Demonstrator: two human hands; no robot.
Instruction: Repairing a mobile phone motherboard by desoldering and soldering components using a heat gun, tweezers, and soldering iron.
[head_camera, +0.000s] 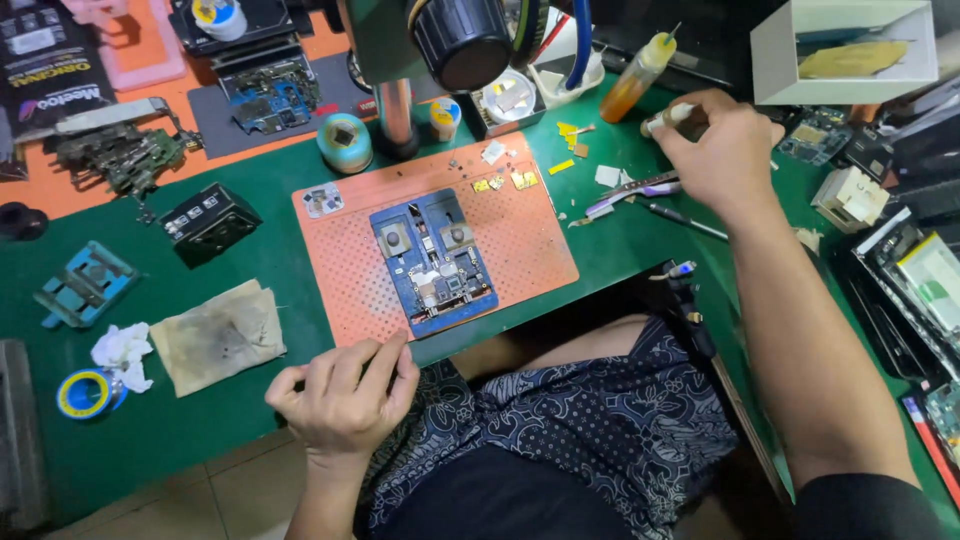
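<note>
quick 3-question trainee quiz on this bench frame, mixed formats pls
1. True or false: the left hand holds a tool.
2. The blue fixture with the circuit board lies on: A) green mat B) orange perforated pad C) stained cloth
3. What is the right hand gripping?

Key
1. False; it rests loosely curled at the near edge of the orange perforated pad, holding nothing.
2. B
3. A small whitish, tube-like item; which kind cannot be told.

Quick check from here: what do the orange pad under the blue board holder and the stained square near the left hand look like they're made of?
The orange pad looks like matte silicone or rubber: soft flat colour, a regular grid of small dimples, no glare. The stained square, beside the left hand, looks like cloth or thick paper: curled, frayed edges, creases and dark soaked-in blotches; which of the two is unclear. The blue holder could be metal or plastic.
</note>
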